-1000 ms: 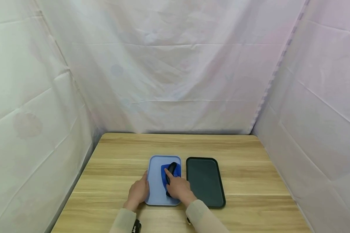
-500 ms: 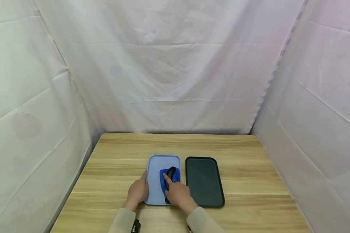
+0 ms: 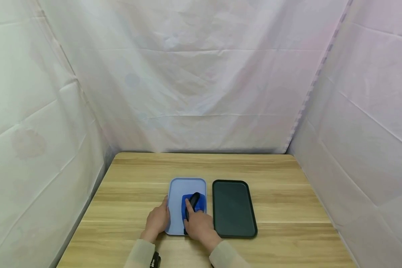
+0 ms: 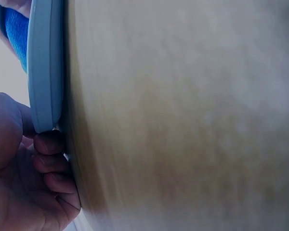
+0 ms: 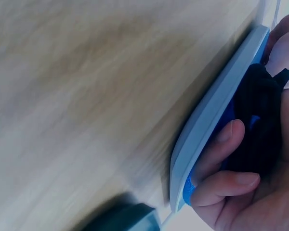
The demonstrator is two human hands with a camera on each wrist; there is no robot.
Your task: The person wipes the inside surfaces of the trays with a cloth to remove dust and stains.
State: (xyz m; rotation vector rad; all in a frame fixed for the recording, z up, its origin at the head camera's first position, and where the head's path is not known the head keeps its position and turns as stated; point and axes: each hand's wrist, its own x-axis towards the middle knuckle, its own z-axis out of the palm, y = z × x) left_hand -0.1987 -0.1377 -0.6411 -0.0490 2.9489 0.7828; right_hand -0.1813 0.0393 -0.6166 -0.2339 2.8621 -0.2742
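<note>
A light blue tray (image 3: 176, 203) lies flat on the wooden table, and on it sits a blue scrubber (image 3: 200, 204) with a fuzzy pad and a black handle (image 3: 194, 201). My right hand (image 3: 200, 225) holds the handle, its index finger stretched along it. In the right wrist view, fingertips (image 5: 231, 131) curl beside the black handle, low over the tray. At the tray's left edge my left hand (image 3: 158, 219) grips the rim; curled fingers (image 4: 50, 163) show there in the left wrist view. The palm side of the right hand hides the scrubber's lower right part.
A dark green tray (image 3: 234, 208) lies just right of the light blue one, with a narrow gap between them. Bare wood (image 3: 281, 201) stretches on both sides of the trays. White cloth (image 3: 201, 85) hangs behind and at the sides of the table.
My right hand has drawn the scrubber across the light blue tray toward the near rim and slightly left. The left hand keeps its grip on the tray's left edge; both trays lie as before.
</note>
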